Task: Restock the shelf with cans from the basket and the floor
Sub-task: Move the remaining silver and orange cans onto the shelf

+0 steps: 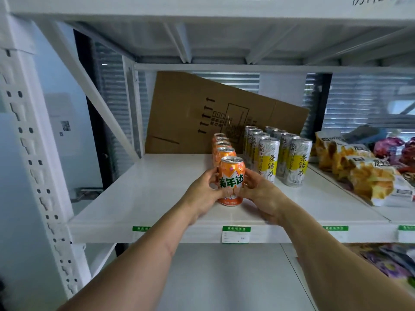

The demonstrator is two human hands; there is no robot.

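Observation:
An orange soda can [231, 176] stands upright near the front of the white shelf [143, 198]. My left hand [205, 194] grips its left side and my right hand [261, 196] grips its right side. Behind it runs a row of several orange cans [223, 147] toward the back. To the right stand two rows of tall silver and yellow cans [280, 153]. The basket and the floor are out of view.
A flattened cardboard box [202, 113] leans against the back of the shelf. Orange snack bags [361, 171] lie on the right part. Price tags [235, 234] hang on the shelf's front edge. A white perforated upright [33, 164] stands at left. A lower shelf [224, 277] shows below.

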